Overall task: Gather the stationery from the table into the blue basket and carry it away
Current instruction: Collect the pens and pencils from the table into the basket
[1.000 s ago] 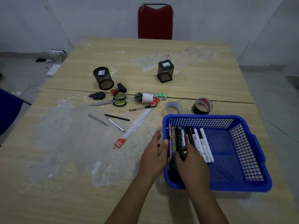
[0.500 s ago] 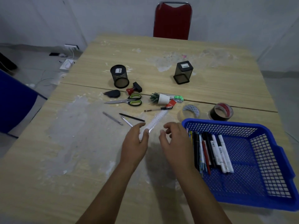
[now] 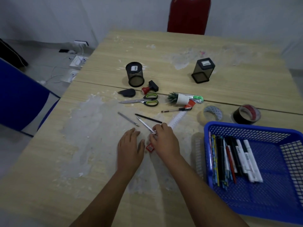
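Pinching silver pen, right hand, ruler underneath

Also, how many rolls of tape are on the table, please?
2. The pale patterned roll lies just beyond the blue basket's far left corner; the dark roll with red inside lies to its right, also beyond the far rim. None seems hidden.

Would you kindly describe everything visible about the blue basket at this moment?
The blue basket is a rectangular tray of what looks like moulded plastic, with lattice walls, a perforated floor and a solid rim. It sits upright on the wooden table at the near right, partly cut off by the frame edge. Pens, pencils and white markers lie side by side along its left side. Neither hand touches it.
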